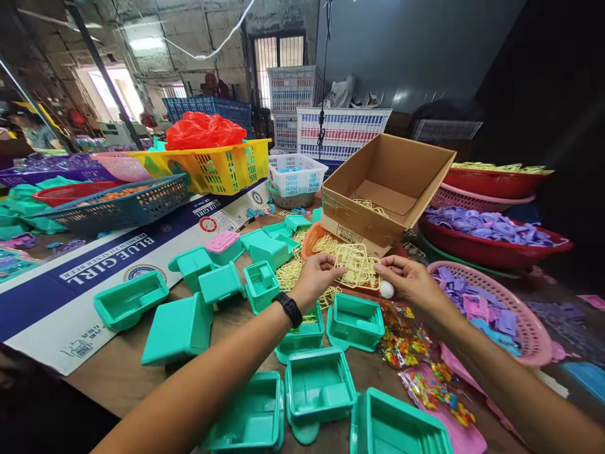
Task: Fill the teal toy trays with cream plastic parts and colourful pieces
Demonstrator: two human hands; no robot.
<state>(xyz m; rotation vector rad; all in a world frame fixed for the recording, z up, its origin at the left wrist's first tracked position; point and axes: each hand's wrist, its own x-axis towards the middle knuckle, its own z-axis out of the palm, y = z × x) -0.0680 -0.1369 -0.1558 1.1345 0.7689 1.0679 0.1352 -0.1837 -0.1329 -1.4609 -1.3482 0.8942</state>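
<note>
Both of my hands are over an orange basket (309, 243) of pale yellow plastic frames. My left hand (314, 277), with a black band at its wrist, pinches the left edge of a pale yellow plastic frame (357, 265). The fingers of my right hand (409, 277) are closed on that frame's right edge. Something white and rounded (386, 289) covers a fingertip of the right hand. Below the hands stand several teal plastic boxes (357, 320), open at the top. One teal box (302, 334) has pale yellow pieces inside.
A tilted cardboard box (345, 189) stands behind the basket. Small bags of colourful pieces (406, 337) lie right of the boxes. A pink basket (534, 321) of purple parts is at the right. Flattened printed cardboard (118, 252) lines the left, below a yellow basket (222, 167).
</note>
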